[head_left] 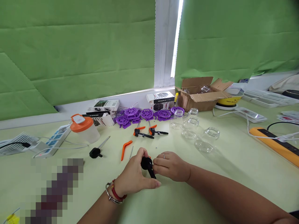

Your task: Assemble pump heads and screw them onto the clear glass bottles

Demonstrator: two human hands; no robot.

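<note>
My left hand (136, 175) holds a black plastic part (146, 163) with a round head and a short arm, just above the table. The fingers of my right hand (171, 165) are curled together against the part's right side; what they pinch is hidden. A bit of orange shows between the hands. Just beyond them lie an orange bent lever (125, 150), a thin metal pin (131, 152) and a tiny nut (156, 147). Farther off are two black-and-orange assemblies (143, 134) with metal rods. Another black piece with a metal rod (95, 152) rests to the left.
Purple plastic wheels (131, 113) are heaped at the back near white printed boxes (161, 98). Several clear jars (207, 140) stand right, before an open cardboard box (202, 101). An orange-lidded cup (84, 127) and power strip (54, 140) are left; an orange power strip (273, 144) lies right.
</note>
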